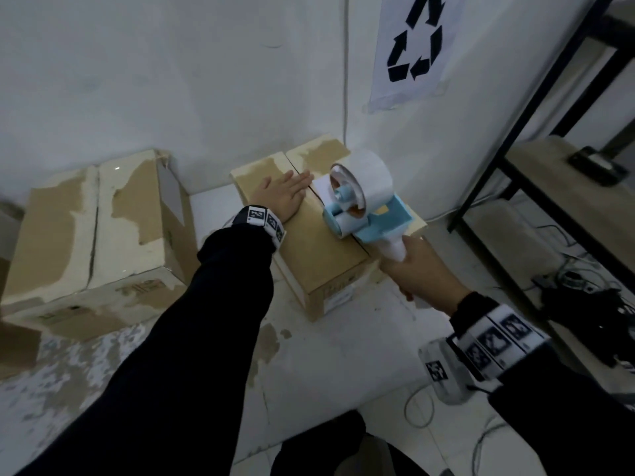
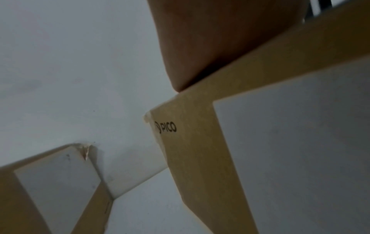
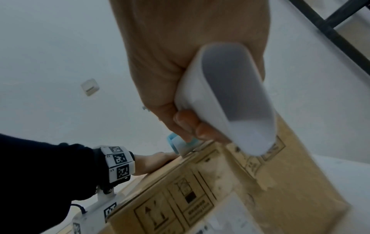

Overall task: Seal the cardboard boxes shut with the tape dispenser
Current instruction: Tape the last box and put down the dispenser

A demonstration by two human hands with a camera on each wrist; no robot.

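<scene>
A brown cardboard box stands on the floor against the wall, its two top flaps closed along a middle seam. My left hand lies flat on the left flap, fingers straight, and its palm presses the box edge. My right hand grips the white handle of a light blue tape dispenser with a large white tape roll. The dispenser's roller sits on the seam about midway along the box. My left hand also shows there.
A second, larger cardboard box with torn white patches stands to the left, a gap of floor between the two. A black metal shelf rack stands at the right with cables beneath. A recycling sign hangs on the wall.
</scene>
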